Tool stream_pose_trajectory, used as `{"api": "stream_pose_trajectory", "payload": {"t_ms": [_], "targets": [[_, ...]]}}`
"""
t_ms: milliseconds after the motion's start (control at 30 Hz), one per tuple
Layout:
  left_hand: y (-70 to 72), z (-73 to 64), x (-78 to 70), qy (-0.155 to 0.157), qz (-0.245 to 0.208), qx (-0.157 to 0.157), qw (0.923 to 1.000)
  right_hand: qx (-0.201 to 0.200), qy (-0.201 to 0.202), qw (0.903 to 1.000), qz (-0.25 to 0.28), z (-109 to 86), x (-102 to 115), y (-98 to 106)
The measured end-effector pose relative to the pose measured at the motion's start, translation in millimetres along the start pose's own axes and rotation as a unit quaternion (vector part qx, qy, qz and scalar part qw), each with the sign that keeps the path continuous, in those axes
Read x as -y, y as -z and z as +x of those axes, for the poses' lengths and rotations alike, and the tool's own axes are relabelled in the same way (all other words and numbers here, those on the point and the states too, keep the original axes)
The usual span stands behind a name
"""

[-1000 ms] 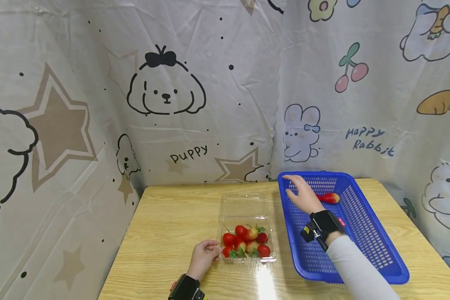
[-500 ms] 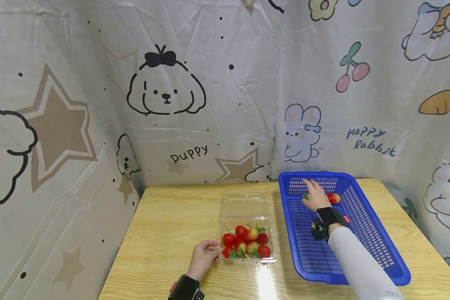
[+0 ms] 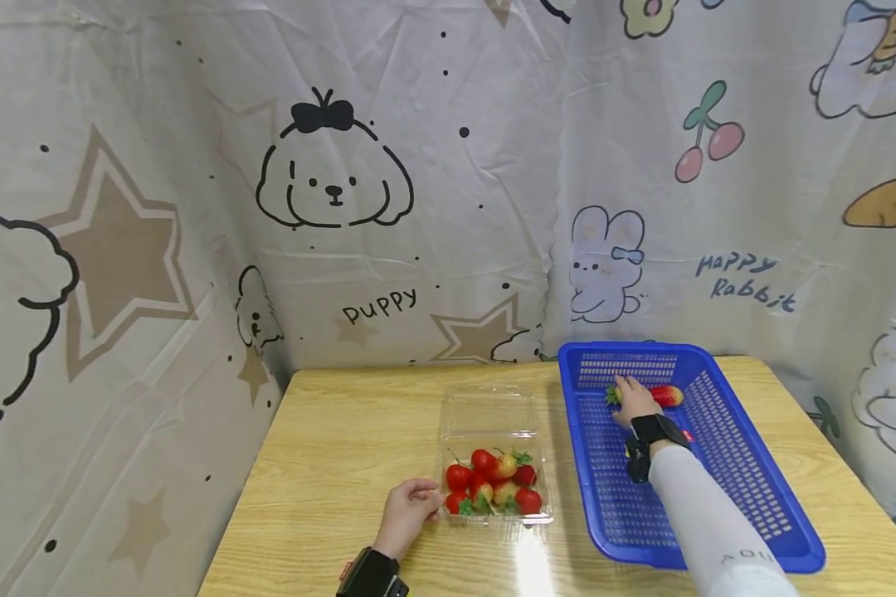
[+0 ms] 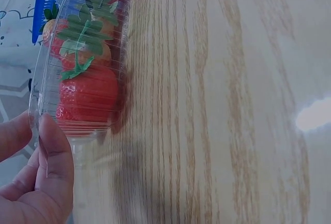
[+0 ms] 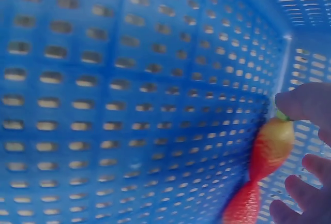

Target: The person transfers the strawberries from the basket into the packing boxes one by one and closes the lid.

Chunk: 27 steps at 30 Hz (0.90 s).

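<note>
My left hand [image 3: 406, 510] pinches the near left rim of a clear plastic clamshell box [image 3: 488, 408] between thumb and fingers; the left wrist view shows the thumb and a finger on either side of the lip. Red and yellowish strawberries [image 3: 482, 489] with green leaves fill the box, and its lid lies back, raised. Over the far end of a blue basket, my right hand [image 3: 634, 401] reaches down with fingers spread. In the right wrist view its thumb is right at the leafy end of a red-yellow strawberry [image 5: 272, 144]; the other fingertips stand apart from it. A second strawberry [image 5: 244, 204] touches the first tip to tip.
The blue perforated basket [image 3: 584, 497] stands right of the box, its walls rising around my right hand. Both rest on a light wood table [image 3: 343, 431]. A printed curtain [image 3: 448, 207] hangs behind and along the sides.
My right hand has moved right and down from above the basket's far left rim to the strawberries inside it. The left hand keeps its place at the box.
</note>
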<state>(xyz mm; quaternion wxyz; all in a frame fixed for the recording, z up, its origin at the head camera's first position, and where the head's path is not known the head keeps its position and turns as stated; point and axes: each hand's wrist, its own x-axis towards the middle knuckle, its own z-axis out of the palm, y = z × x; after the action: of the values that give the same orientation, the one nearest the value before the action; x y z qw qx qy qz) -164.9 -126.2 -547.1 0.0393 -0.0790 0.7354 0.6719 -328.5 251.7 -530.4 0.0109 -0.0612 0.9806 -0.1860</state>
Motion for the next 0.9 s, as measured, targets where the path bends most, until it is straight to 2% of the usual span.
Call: {"api": "stream_pose_trajectory", "payload": {"t_ms": [333, 567, 767, 900], "targets": [[-0.7, -0.2, -1.5, 0.002, -0.001, 0.0, 1.0, 0.037, -0.027, 0.9988, 0.017, 1.0, -9.9, -18.6], [0.1, 0.4, -0.2, 0.005, 0.007, -0.001, 1.0, 0.002, -0.033, 0.9994, 0.012, -0.8, -8.5, -18.1], [0.4, 0.0, -0.8, 0.003, 0.01, -0.001, 0.9999, -0.005, -0.057, 0.9983, 0.009, -1.8, -6.1, -13.1], [0.3, -0.2, -0.9, 0.003, 0.012, 0.0, 0.9999, -0.021, -0.057, 0.998, 0.015, -4.0, -5.2, -10.6]]}}
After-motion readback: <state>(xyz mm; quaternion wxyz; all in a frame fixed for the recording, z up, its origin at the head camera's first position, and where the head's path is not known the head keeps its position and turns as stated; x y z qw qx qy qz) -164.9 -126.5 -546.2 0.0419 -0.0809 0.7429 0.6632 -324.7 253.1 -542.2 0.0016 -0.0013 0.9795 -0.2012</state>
